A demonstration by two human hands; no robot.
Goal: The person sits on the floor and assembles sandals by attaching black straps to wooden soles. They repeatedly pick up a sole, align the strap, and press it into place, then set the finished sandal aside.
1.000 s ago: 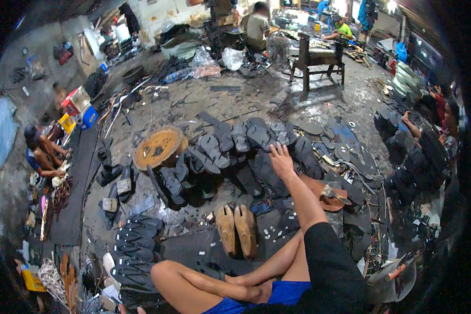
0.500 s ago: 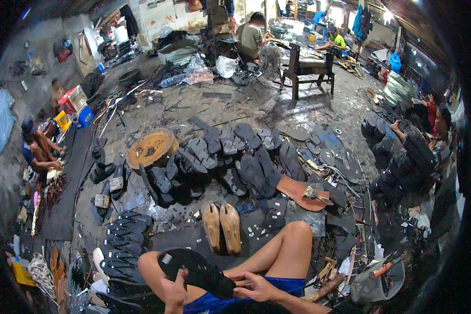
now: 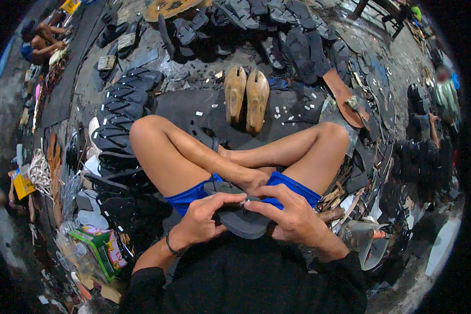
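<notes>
A black sandal (image 3: 240,224) rests across my lap, one rounded end toward me. My left hand (image 3: 200,215) grips its left side, with the thumb and a finger brought to the middle of the sole. My right hand (image 3: 290,213) closes on the opposite side, fingertips meeting the left ones at a small pale spot too tiny to make out. Beyond my crossed legs, a pair of wooden shoe lasts (image 3: 236,97) lies side by side on a dark mat (image 3: 188,107).
Black sandals with crossed straps (image 3: 121,118) are lined up to my left. More dark sandals (image 3: 298,49) spread ahead, near a round wooden block (image 3: 175,7). A brown leather piece (image 3: 340,97) and a grey bucket (image 3: 369,243) stand right. A person (image 3: 44,42) sits far left.
My view has tipped down toward my lap. The sandal has come off my left knee to the middle, and both hands have drawn together on it.
</notes>
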